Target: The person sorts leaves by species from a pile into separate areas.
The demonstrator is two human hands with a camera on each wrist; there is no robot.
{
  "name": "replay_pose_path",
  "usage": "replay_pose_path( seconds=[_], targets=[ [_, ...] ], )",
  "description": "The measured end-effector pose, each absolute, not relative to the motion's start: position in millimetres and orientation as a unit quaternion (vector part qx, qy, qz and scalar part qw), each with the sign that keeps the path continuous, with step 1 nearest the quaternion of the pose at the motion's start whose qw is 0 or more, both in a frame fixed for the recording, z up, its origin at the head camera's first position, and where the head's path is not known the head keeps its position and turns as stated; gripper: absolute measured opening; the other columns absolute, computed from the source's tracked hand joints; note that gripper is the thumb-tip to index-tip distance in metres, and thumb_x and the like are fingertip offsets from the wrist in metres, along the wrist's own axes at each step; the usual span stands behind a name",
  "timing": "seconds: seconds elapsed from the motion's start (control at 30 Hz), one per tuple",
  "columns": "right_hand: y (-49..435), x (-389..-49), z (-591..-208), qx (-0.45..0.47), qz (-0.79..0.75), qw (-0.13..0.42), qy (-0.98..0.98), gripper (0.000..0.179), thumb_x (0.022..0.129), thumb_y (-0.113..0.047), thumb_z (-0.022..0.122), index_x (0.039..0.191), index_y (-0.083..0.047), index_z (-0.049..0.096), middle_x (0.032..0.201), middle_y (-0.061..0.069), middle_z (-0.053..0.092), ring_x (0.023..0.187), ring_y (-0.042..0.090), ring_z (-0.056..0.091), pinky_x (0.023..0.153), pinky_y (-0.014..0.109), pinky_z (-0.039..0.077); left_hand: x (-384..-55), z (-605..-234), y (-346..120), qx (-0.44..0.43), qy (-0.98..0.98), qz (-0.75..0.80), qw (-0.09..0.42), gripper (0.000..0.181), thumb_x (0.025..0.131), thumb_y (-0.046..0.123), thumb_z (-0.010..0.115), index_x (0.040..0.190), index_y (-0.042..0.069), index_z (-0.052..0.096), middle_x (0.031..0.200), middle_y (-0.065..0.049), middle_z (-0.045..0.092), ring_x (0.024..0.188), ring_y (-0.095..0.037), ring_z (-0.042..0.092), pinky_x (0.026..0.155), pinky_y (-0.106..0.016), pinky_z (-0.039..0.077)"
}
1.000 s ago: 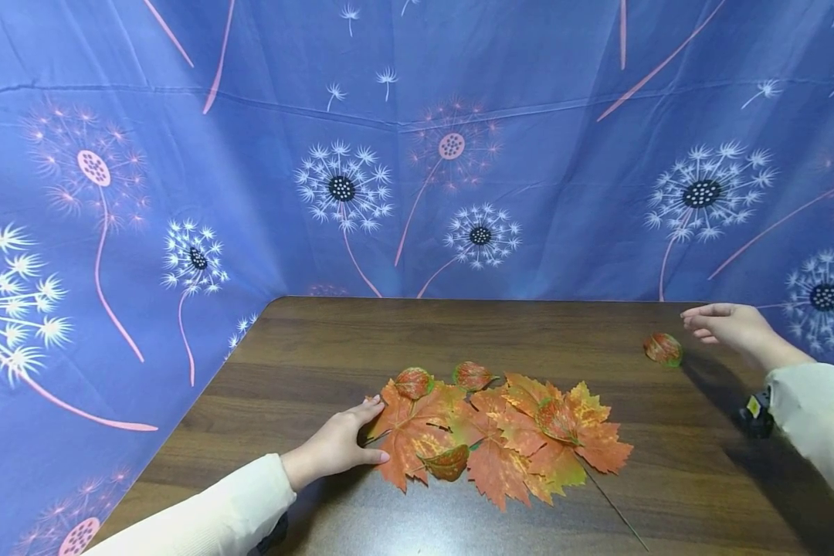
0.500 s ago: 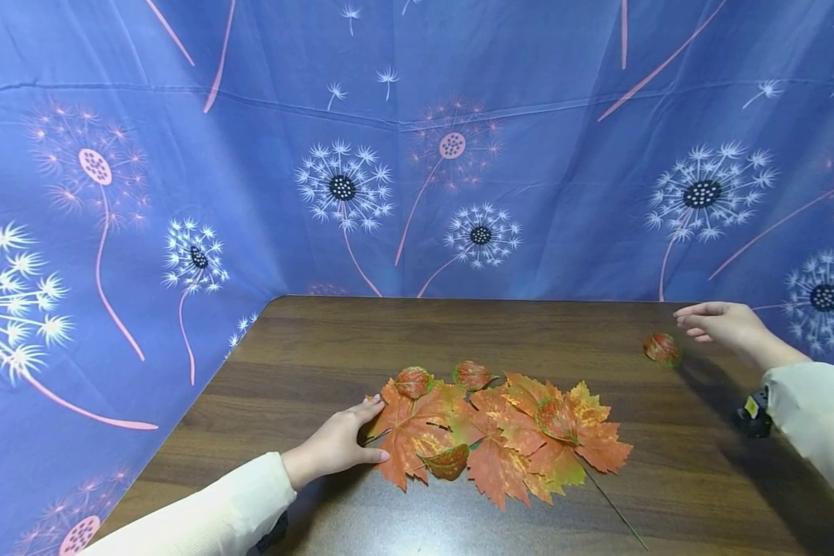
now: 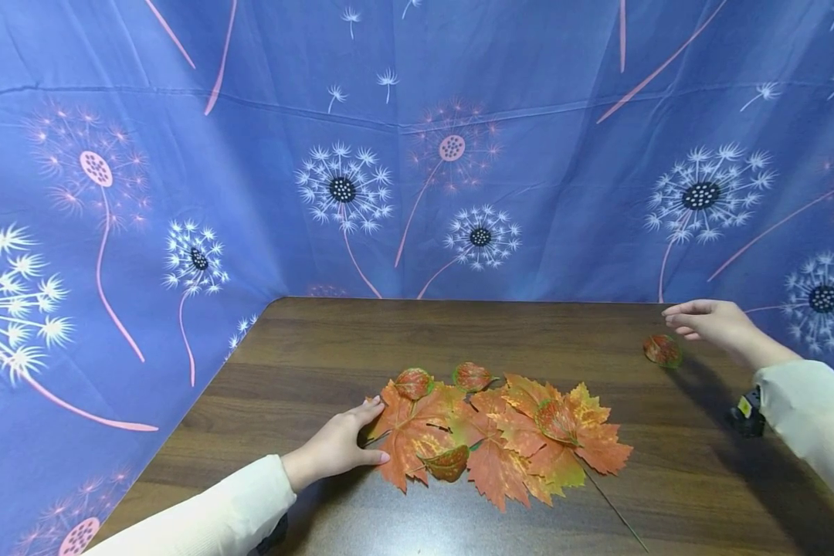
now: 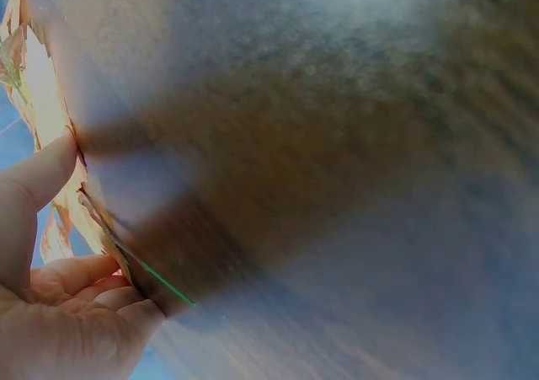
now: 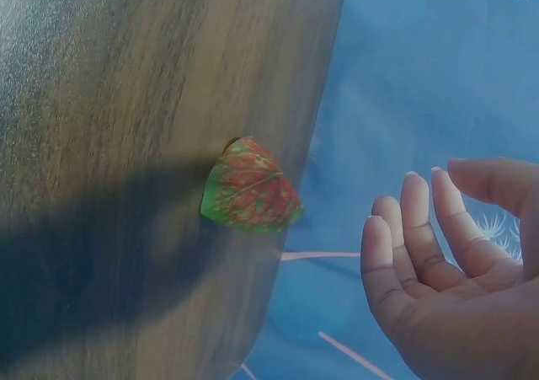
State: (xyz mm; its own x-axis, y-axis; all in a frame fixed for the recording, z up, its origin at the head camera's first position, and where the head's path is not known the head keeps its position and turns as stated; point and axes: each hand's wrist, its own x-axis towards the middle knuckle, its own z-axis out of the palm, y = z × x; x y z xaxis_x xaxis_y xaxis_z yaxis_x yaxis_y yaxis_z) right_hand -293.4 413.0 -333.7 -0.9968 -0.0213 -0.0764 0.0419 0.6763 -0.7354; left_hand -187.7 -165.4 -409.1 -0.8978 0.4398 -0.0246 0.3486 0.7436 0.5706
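A spray of orange artificial maple leaves (image 3: 417,432) lies on the wooden table, its thin stem (image 3: 615,506) reaching toward the front right. My left hand (image 3: 337,442) rests at the spray's left end, thumb and fingers spread apart and touching the leaf edge. In the left wrist view, the left hand (image 4: 67,304) has its thumb and fingertips right at that edge, near a green stem (image 4: 168,283). On the right, my right hand (image 3: 712,323) hovers with loosely bent fingers and nothing in them. Below its fingertips lies a small red-and-green leaf (image 3: 662,350), apart from the hand.
Small red-green leaves lie among the maple leaves: one at the upper left (image 3: 413,383), one at the back (image 3: 472,376), others at the front and right. The brown table (image 3: 361,332) ends against a blue dandelion-print cloth (image 3: 563,193).
My right hand has drifted slightly left, and its fingertips are now above the lone small leaf. The left hand and the maple leaves have stayed in place.
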Motion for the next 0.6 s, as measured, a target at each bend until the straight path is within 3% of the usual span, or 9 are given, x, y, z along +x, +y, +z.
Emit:
replay_pose_path(
  seconds=[0.3, 0.6],
  targets=[
    [405, -295, -332, 0.004, -0.401, 0.034, 0.915, 0.053, 0.102, -0.028, 0.046, 0.132, 0.016, 0.045, 0.091, -0.016, 0.065, 0.074, -0.006, 0.058, 0.069, 0.021, 0.055, -187, -410, -166, 0.210, 0.931, 0.287, 0.084, 0.084, 0.079, 0.033, 0.080, 0.144, -0.004, 0.041, 0.151, -0.023, 0.037, 0.140, -0.042, 0.034, 0.111, -0.059, 0.030],
    [400, -295, -327, 0.005, -0.402, 0.046, 0.914, 0.058, 0.102, -0.033, 0.047, 0.135, 0.014, 0.042, 0.098, -0.011, 0.068, 0.076, -0.007, 0.059, 0.072, 0.022, 0.056, -188, -410, -166, 0.210, 0.932, 0.285, 0.080, 0.084, 0.079, 0.033, 0.080, 0.144, -0.004, 0.042, 0.151, -0.023, 0.038, 0.140, -0.042, 0.035, 0.110, -0.058, 0.031]
  ],
)
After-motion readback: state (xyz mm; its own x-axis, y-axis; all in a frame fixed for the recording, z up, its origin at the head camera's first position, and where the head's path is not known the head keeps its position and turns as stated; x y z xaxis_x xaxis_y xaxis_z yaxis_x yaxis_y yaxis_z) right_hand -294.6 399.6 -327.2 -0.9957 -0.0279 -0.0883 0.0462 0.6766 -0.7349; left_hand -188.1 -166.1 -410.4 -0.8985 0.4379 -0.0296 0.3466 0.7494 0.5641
